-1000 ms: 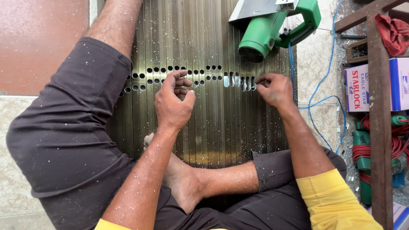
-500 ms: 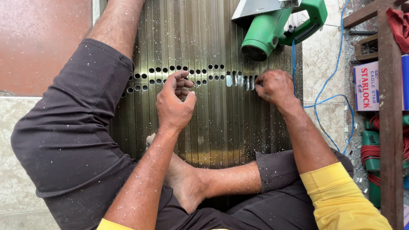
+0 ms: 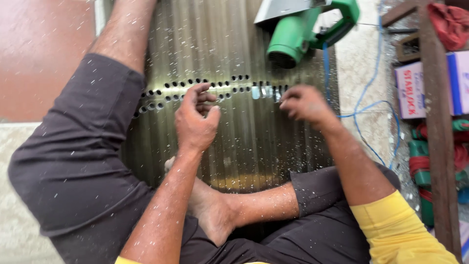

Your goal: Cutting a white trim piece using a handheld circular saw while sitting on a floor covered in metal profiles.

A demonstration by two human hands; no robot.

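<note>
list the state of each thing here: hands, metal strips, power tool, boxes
left hand: curled, fingertips on the strips' hole row
right hand: fingers pinched at the slots, grip unclear
metal strips: flat, side by side, drilled, shavings on them
power tool: lying on the strips, unheld
boxes: closed

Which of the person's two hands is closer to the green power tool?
The right hand: it rests on the grooved metal sheet just below the green power tool; the left hand sits farther left.
</note>
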